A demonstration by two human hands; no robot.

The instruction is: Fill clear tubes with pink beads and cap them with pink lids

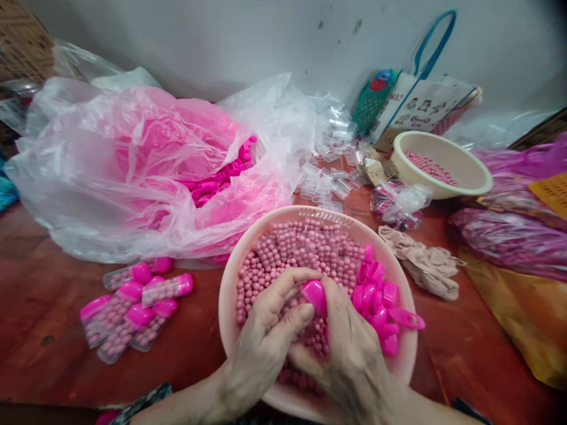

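Note:
A pale pink basin (pixel 228 295) holds many dusty-pink beads (pixel 254 283), clear containers filled with beads (pixel 305 251) at its far side, and bright pink caps (pixel 376 301) at its right. Over its middle, my left hand (pixel 270 324) and my right hand (pixel 349 336) come together around one bright pink cap (pixel 314 297). The fingers of both hands are curled on it, my right fingers along its right side. Whatever lies below the cap is mostly hidden by the hands. Capped containers of beads (pixel 128 307) lie piled on the red table to the left.
A large plastic bag of pink caps (pixel 155 159) lies at the back left. Empty clear containers (pixel 328 183) are scattered behind the basin. At the right are a cream bowl (pixel 473 171), a beige cloth (pixel 425 262) and purple bags (pixel 509 239). A tote bag (pixel 425 109) leans on the wall.

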